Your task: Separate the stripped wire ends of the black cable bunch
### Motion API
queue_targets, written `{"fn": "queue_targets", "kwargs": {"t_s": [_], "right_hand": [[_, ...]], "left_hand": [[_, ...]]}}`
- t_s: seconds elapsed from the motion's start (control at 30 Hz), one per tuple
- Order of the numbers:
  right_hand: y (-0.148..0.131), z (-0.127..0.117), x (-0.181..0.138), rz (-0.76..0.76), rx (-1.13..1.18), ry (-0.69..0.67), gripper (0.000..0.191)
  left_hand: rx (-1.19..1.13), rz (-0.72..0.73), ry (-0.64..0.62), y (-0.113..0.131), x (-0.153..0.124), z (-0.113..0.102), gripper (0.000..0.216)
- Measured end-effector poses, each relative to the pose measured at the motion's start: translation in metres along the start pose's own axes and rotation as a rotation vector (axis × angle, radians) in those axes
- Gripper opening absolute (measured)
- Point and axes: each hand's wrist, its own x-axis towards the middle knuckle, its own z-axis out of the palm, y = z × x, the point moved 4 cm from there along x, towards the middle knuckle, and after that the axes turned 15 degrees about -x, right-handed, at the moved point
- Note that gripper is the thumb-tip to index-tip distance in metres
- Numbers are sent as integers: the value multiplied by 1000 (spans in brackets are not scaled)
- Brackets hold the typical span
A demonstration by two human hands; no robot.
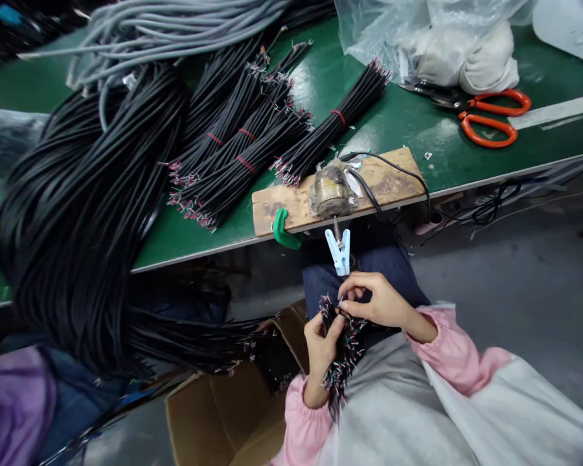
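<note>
A bunch of short black cables (pixel 346 359) with stripped red, white and black wire ends lies over my lap. My left hand (pixel 322 343) is closed around cables near the top of the bunch, thumb on top. My right hand (pixel 376 301) pinches a thin wire end with thumb and index finger, just right of the left thumb. Directly above the hands, a light blue clothespin (pixel 339 252) sits on the shaft of a small motor (pixel 331 191). The motor is fixed to a wooden board (pixel 393 171) at the table edge.
Tied black cable bundles (pixel 340 120) lie on the green table (pixel 442 171). Long black cables (pixel 92 213) hang over its left edge, beside a cardboard box (pixel 208 414). A green clamp (pixel 284 230) grips the board. Orange-handled scissors (pixel 490 120) rest near a plastic bag (pixel 383 29).
</note>
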Motion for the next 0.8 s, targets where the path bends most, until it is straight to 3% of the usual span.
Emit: {"fn": "queue_targets", "kwargs": {"t_s": [0.4,0.6,0.8], "right_hand": [[-2,1,-3,-26,82,5,4],[-5,0,-9,-16,212,-3,15],[-18,-11,-12,-68,233,41,15]], "left_hand": [[-13,36,-35,6,-5,1,26],[-17,53,-113,22,-9,2,25],[-18,26,-182,38,-8,12,30]]}}
